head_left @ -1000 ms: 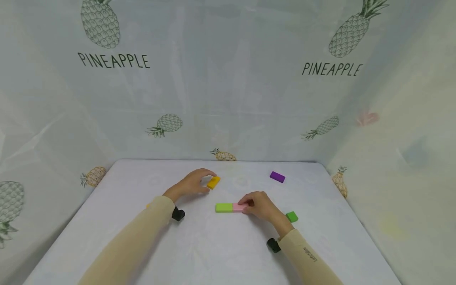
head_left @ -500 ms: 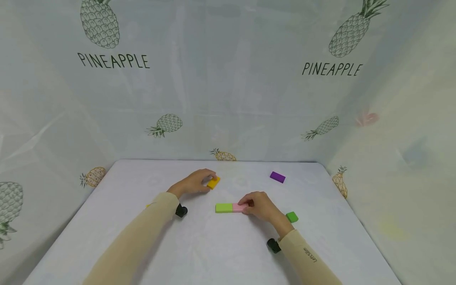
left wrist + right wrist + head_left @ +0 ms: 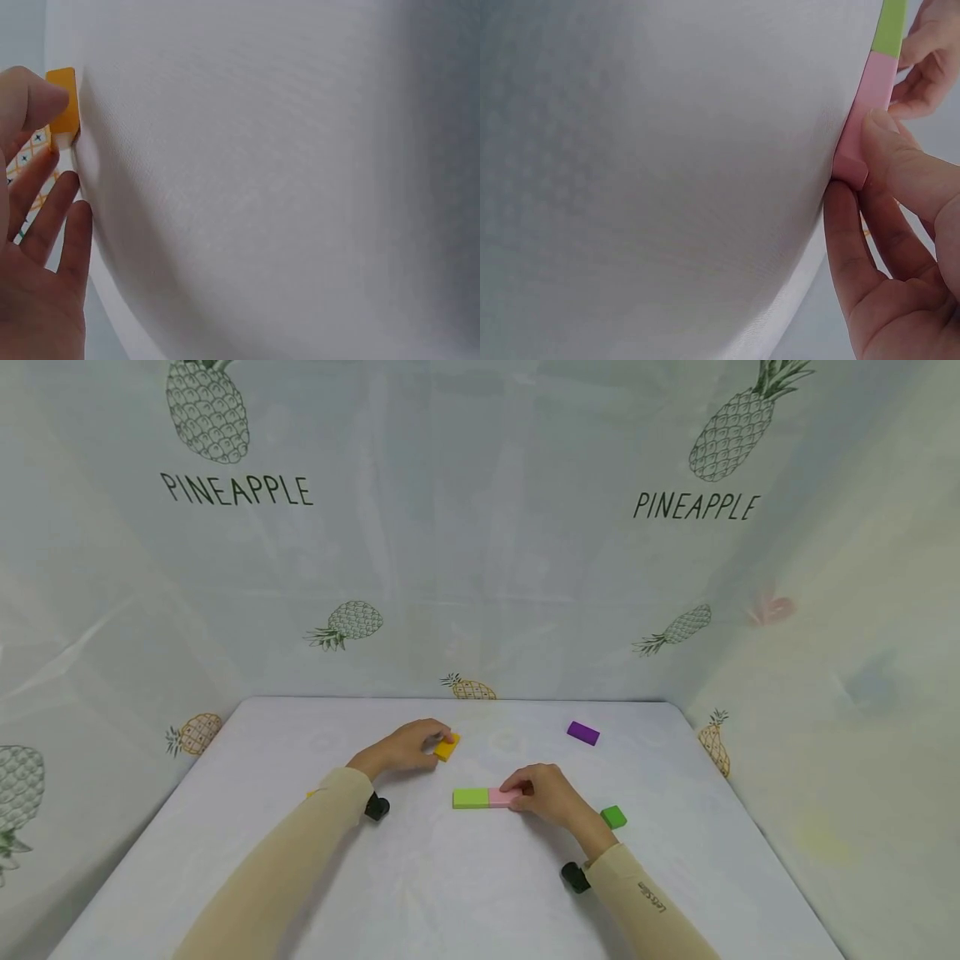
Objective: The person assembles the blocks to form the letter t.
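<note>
My left hand (image 3: 403, 747) pinches a yellow rectangular block (image 3: 448, 747) between thumb and index finger, toward the back of the white table. In the left wrist view the thumb lies across the face of this yellow block (image 3: 66, 112), while the other fingers stay spread. Nearer the front, a light green block (image 3: 470, 798) and a pink block (image 3: 497, 797) lie end to end in one row. The right hand (image 3: 547, 793) grips the pink one at its right end. Up close in the right wrist view, thumb and fingers hold the free end of the pink block (image 3: 870, 90).
A purple block (image 3: 582, 733) lies at the back right of the table (image 3: 465, 893). A green block (image 3: 613, 817) sits just beyond the right wrist. Something small and yellow (image 3: 311, 793) peeks out behind the left sleeve. A patterned sheet (image 3: 480, 552) hangs around the table.
The left fingers have closed on the yellow block, which has shifted very slightly toward me. The right hand and the pink and light green blocks have stayed in place.
</note>
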`<state>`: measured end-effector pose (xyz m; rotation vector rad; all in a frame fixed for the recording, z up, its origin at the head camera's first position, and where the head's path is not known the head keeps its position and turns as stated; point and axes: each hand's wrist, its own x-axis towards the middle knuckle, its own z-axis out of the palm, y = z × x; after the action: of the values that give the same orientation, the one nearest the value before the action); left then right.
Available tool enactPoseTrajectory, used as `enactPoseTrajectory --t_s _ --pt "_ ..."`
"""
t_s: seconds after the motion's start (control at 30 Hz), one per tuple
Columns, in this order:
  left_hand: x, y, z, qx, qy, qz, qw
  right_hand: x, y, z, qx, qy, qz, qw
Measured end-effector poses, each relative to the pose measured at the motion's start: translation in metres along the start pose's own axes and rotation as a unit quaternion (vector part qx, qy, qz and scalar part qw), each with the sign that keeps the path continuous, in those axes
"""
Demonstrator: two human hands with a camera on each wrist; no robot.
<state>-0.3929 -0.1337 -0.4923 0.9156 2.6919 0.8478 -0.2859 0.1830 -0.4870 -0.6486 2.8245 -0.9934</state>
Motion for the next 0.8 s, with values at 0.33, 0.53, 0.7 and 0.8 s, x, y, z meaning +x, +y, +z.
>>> enactPoseTrajectory --t_s 0.33,0.53,0.7,0.8 --pt "0.0006 -0.0059 0.0013 0.009 -0.001 0.025 0.9996 0.0002 -0.0027 0.0003 0.005 -0.001 0.012 0.9999" --pt "0.0024 -0.005 0.0033 0.012 0.003 0.03 0.9995 -0.0006 -0.0014 -0.0001 0.006 -0.002 0.003 1.0" --pt "0.0021 -0.0016 0.0033 0.011 0.01 0.037 0.9992 -0.0008 -0.0014 -0.0001 0.013 -0.001 -0.002 0.9999" --pt "0.0016 0.0001 0.004 0.013 0.017 0.041 0.9989 -0.0008 -0.0017 -0.0002 0.014 -0.001 0.0 0.9999"
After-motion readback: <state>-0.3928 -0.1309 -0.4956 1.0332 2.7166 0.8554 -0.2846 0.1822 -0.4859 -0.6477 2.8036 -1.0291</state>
